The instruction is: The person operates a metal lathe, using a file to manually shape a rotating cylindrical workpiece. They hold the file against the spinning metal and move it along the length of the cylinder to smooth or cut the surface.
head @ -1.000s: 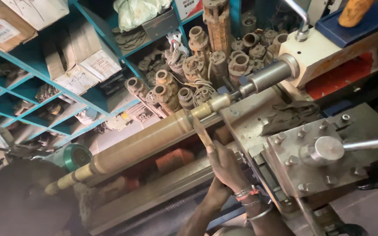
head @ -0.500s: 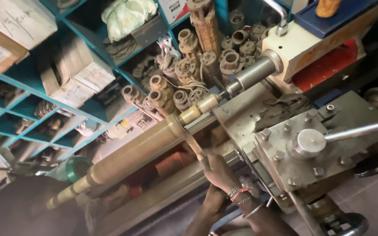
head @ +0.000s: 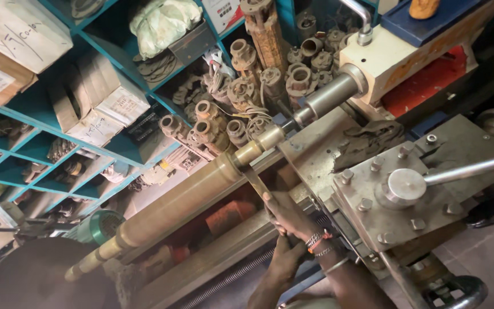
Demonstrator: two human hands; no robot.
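Observation:
A long brass-coloured shaft [head: 184, 197] lies in a lathe, running from the dark chuck [head: 35, 274] at lower left to the tailstock spindle [head: 330, 94] at upper right. My right hand [head: 290, 217], with bracelets at the wrist, grips a narrow flat strip [head: 254, 180]. The strip's far end rests against the shaft where it steps down to a thinner neck. My left hand [head: 284, 260] sits curled just under the right hand; whatever it holds is hidden.
The grey tool post block [head: 398, 191] with bolts and a steel lever [head: 470, 169] stands right of my hands. The cream tailstock body [head: 407, 54] is behind it. Teal shelves [head: 115, 91] with cardboard boxes and several worn metal parts fill the background.
The view has shifted slightly, so the lathe sits further left and higher in the picture. My hands keep the strip against the same step of the shaft.

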